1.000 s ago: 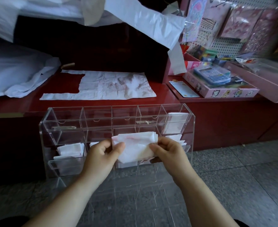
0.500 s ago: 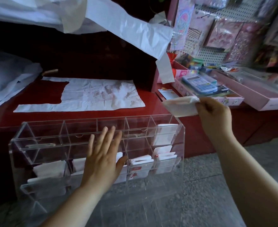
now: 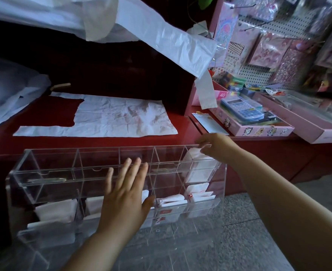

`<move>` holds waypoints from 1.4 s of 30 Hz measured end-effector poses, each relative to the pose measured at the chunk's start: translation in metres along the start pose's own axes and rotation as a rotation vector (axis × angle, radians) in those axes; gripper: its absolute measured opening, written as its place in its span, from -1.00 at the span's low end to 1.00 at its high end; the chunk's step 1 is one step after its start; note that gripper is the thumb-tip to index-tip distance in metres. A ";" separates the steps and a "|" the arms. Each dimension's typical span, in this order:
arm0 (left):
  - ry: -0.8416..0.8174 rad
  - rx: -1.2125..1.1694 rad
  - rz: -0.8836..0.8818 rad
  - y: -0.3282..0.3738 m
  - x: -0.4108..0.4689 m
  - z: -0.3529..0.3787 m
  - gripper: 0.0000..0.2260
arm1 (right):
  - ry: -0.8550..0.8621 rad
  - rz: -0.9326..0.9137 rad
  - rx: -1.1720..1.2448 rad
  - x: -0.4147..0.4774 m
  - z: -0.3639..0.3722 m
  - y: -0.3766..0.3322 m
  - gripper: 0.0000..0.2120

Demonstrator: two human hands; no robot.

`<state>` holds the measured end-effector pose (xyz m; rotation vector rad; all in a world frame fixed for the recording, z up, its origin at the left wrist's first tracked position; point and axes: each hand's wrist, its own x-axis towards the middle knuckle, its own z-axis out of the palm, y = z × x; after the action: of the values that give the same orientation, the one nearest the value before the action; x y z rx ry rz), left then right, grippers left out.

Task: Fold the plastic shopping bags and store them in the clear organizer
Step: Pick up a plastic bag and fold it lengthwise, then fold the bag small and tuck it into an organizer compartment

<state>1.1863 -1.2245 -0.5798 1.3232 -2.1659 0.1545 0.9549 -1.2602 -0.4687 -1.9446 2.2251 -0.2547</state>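
Over on the right, a blue-and-grey calculator (image 3: 241,109) lies in a flat pink box with cartoon stickers (image 3: 259,131), a white card (image 3: 210,124) just beside it on the glossy red worktop (image 3: 43,141), pink sticker packs (image 3: 268,49) hanging on the white pegboard (image 3: 257,75) behind, grey speckled stone floor (image 3: 239,231) below.

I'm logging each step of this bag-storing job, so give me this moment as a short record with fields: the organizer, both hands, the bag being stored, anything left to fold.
organizer: clear; lower row holds stored bags
left hand: flat, fingers straight, pressing the organizer front
right hand: pinches the top edge of the folded bag
folded bag: going into the top right compartment
unfolded bag: spread flat on the red counter
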 end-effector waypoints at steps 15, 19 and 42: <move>0.088 -0.063 -0.041 -0.011 0.001 -0.015 -0.47 | 0.232 -0.039 0.190 -0.010 -0.005 0.003 -0.77; 0.110 -0.032 -0.094 -0.038 -0.001 -0.032 -0.49 | 0.205 -0.090 0.145 0.000 -0.005 -0.025 -0.77; 0.173 -0.229 -0.177 -0.085 -0.023 -0.065 -0.51 | 0.535 -0.501 -0.251 0.049 0.035 -0.110 -0.73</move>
<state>1.2927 -1.2238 -0.5562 1.3105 -1.8524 -0.0466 1.0630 -1.3234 -0.4767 -2.8386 2.0696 -0.6574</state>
